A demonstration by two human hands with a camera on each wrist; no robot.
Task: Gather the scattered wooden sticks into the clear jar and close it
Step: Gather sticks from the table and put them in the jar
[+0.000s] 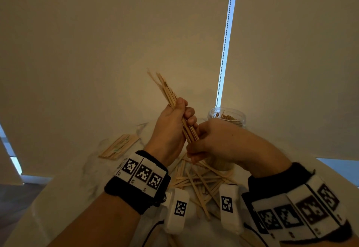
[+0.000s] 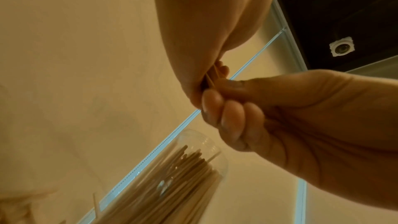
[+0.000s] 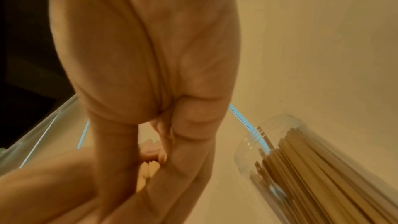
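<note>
A: Nearest the lens: marker-patterned wristbands [image 1: 142, 175], both forearms reaching toward the jar.

B: And the sticks?

A: Split four ways around the clear jar [image 1: 227, 115]. Already standing inside it, a thick batch, filling much of the mouth in both wrist views. Held up just left of the jar, a bundle [image 1: 171, 99], tilted, tips fanning up and away. On the surface in front of the jar, below the hands, a loose crisscrossed pile [image 1: 200, 180]. Well left of the jar, a neat flat stack [image 1: 118, 145].

B: State of the grip?

A: Left hand [image 1: 172, 128] wrapped round the bundle's middle, fingers and thumb curled tight. Right hand [image 1: 217, 140] closed at the bundle's lower ends, pinching or squaring them up; hard to tell which, being blurred.

B: Progress, then?

A: Roughly halfway, as a judgement. Partly filled jar, upright and uncapped at the far side of the surface [image 1: 64, 198]. No lid to be seen anywhere. Still left: dropping this bundle in, clearing the loose pile, fetching the stack, then capping.

B: Risks?

A: Uneven ends catching on the jar rim; probably worth aligning before lowering. Room inside looking limited, too.
</note>
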